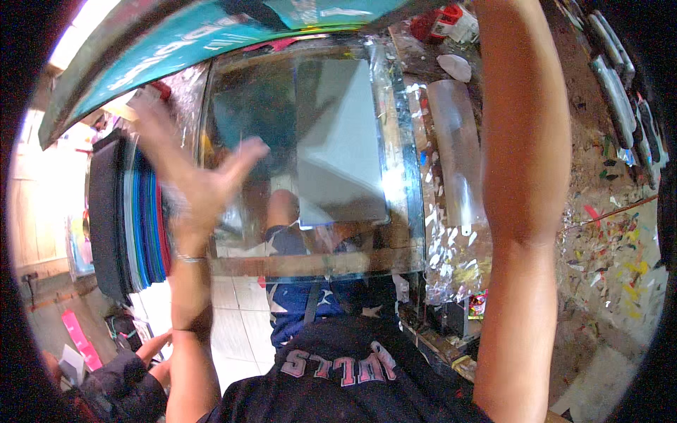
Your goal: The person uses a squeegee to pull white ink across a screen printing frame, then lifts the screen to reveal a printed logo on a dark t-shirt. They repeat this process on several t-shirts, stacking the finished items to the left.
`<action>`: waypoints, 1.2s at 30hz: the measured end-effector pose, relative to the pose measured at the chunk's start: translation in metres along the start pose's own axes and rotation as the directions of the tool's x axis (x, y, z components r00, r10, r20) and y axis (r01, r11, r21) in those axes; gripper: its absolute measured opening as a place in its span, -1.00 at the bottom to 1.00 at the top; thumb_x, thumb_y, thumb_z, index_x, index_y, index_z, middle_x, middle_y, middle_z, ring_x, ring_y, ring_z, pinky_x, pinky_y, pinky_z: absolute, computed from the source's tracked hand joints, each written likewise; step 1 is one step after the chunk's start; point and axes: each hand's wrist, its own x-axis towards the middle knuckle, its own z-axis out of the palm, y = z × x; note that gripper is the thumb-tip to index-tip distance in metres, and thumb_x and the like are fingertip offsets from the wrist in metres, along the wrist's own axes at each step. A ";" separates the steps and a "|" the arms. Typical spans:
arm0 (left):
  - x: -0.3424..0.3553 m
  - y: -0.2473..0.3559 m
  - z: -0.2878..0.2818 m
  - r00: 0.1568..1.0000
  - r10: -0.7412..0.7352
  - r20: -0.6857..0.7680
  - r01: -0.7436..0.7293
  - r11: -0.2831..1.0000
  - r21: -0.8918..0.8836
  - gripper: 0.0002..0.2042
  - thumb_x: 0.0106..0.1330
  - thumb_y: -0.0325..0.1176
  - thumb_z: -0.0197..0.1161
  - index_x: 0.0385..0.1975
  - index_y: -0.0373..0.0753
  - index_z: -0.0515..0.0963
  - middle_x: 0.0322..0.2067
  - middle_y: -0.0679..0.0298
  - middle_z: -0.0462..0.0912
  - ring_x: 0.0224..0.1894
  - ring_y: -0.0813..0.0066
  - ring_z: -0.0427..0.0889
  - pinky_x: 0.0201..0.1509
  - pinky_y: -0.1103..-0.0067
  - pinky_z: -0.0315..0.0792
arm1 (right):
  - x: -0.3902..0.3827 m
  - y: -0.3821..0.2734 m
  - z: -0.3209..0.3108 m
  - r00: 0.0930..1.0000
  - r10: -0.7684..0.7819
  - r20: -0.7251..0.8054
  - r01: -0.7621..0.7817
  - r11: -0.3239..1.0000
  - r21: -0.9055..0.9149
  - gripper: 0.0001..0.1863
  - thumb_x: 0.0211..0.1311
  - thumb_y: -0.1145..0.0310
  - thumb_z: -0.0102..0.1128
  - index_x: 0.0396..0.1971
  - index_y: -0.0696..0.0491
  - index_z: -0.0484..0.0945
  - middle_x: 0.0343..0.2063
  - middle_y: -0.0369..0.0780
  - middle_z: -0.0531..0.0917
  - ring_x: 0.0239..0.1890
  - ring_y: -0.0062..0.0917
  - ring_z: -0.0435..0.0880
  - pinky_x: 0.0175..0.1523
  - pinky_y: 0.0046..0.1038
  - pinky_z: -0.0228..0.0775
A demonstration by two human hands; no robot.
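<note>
The person stands at a cluttered wooden workbench (pixel 606 211) and works on a large clear glass pane (pixel 310 141) that lies flat in front of the body, its near edge resting on a bare wooden rail (pixel 317 264). This support leaves the pane level and open to both arms.

The left hand (pixel 190 169) is raised over the pane's left edge, fingers spread open and blurred by motion; it grips nothing, and whether the palm touches the glass cannot be told. A thin metal bracelet (pixel 189 258) sits on that wrist.

The right forearm (pixel 525 176) reaches straight up past the pane's right side. Its hand is cut off by the upper picture edge, so the finger state cannot be told.

A grey rectangular sheet (pixel 338 141) shows in the middle of the glass; whether it lies on the pane or is a reflection cannot be told. A strip of clear curved plastic film (pixel 457 148) lies just beside the pane on the right, among foil scraps. A stack of coloured flat sheets (pixel 137 211) stands on edge at the left, near the open hand. A teal printed board (pixel 176 42) arches overhead.
</note>
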 end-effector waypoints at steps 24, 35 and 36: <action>-0.152 0.017 0.003 0.705 -0.025 0.709 0.162 0.979 -0.126 -0.53 -0.12 -0.39 0.56 -0.22 -0.31 0.46 -0.24 0.12 0.50 -0.09 0.09 0.53 -0.02 0.29 0.40 | -0.180 -0.018 0.188 0.800 -0.110 0.590 -0.153 0.913 0.377 -0.77 0.12 0.47 0.26 -0.23 0.10 0.47 -0.34 -0.01 0.68 -0.17 0.03 0.65 -0.14 0.00 0.43; -0.146 0.016 0.001 0.691 -0.042 0.722 0.202 0.970 -0.137 -0.52 -0.14 -0.35 0.57 -0.24 -0.31 0.47 -0.27 0.13 0.50 -0.14 0.10 0.52 -0.07 0.29 0.38 | -0.237 -0.042 0.216 0.977 -0.108 0.184 0.069 0.976 0.209 -0.85 0.14 0.47 0.15 -0.26 0.01 0.56 -0.36 -0.20 0.65 -0.27 -0.28 0.61 -0.15 -0.26 0.47; -0.146 0.016 0.001 0.696 -0.041 0.717 0.197 0.971 -0.135 -0.52 -0.15 -0.34 0.57 -0.24 -0.31 0.47 -0.27 0.13 0.49 -0.14 0.10 0.52 -0.07 0.29 0.37 | -0.226 -0.033 0.232 0.983 -0.112 0.148 0.085 0.980 0.180 -0.86 0.15 0.47 0.14 -0.27 0.01 0.57 -0.36 -0.20 0.65 -0.27 -0.28 0.61 -0.15 -0.26 0.47</action>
